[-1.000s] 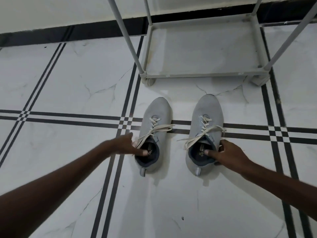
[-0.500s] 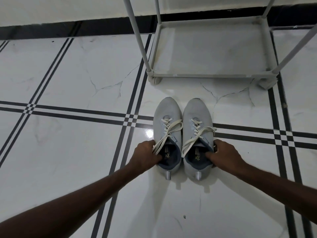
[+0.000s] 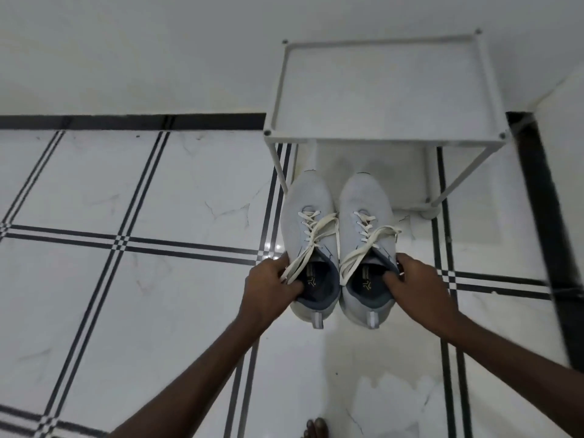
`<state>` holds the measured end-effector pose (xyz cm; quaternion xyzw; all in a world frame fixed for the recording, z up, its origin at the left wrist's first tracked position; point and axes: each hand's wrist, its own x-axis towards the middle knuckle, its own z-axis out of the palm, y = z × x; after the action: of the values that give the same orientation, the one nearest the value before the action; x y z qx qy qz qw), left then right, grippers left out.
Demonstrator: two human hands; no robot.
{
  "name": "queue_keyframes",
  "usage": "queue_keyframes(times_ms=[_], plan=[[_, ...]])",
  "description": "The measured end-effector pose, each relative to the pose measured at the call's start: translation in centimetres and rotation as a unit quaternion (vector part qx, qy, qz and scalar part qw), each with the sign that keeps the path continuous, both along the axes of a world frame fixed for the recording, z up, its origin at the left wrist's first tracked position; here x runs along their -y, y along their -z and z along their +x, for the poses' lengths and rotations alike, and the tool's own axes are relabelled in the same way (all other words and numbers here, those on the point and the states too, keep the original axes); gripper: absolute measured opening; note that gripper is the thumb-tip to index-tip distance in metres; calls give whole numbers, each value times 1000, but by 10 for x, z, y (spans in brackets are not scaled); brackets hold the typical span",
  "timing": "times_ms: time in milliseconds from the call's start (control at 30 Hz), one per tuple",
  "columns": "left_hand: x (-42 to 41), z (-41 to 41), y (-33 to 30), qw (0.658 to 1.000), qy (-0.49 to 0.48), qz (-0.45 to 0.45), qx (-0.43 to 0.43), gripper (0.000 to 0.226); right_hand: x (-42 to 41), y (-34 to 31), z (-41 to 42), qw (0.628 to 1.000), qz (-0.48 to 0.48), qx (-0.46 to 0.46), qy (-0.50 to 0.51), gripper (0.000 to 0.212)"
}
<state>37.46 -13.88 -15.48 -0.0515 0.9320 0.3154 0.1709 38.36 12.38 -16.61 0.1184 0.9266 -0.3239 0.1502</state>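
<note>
Two light grey sneakers with white laces are held side by side above the floor, toes pointing away from me. My left hand (image 3: 271,287) grips the left sneaker (image 3: 308,210) at its collar, thumb inside the opening. My right hand (image 3: 417,287) grips the right sneaker (image 3: 363,203) the same way on its outer side. The toes of both shoes reach the front edge of a white metal shoe rack (image 3: 384,139), below its top shelf.
The rack stands against a white wall, with a lower shelf (image 3: 407,197) showing under the top one. The floor is white marble tile with black stripes. A wall corner juts out at the far right (image 3: 562,128). My bare toes (image 3: 316,429) show at the bottom edge.
The shoes were drawn together on the floor, then both hands lifted them. I have risen; the rack's top shelf is now in view and the shoes are closer to it.
</note>
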Motion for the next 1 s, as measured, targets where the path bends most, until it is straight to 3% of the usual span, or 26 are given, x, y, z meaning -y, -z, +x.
queue_keyframes(times_ms=[333, 467, 733, 1000], plan=[[-8, -40, -219, 998, -5, 58, -29, 24, -5, -218, -20, 997, 23, -45, 62, 16], [-24, -87, -267, 997, -5, 71, -42, 22, -19, -261, -64, 996, 33, -45, 63, 18], [-68, -219, -254, 996, -6, 83, -35, 21, -57, -250, -201, 997, 22, -36, 65, 20], [-126, -341, -172, 998, -14, 57, -10, 27, -103, -168, -324, 997, 28, -10, 64, 13]])
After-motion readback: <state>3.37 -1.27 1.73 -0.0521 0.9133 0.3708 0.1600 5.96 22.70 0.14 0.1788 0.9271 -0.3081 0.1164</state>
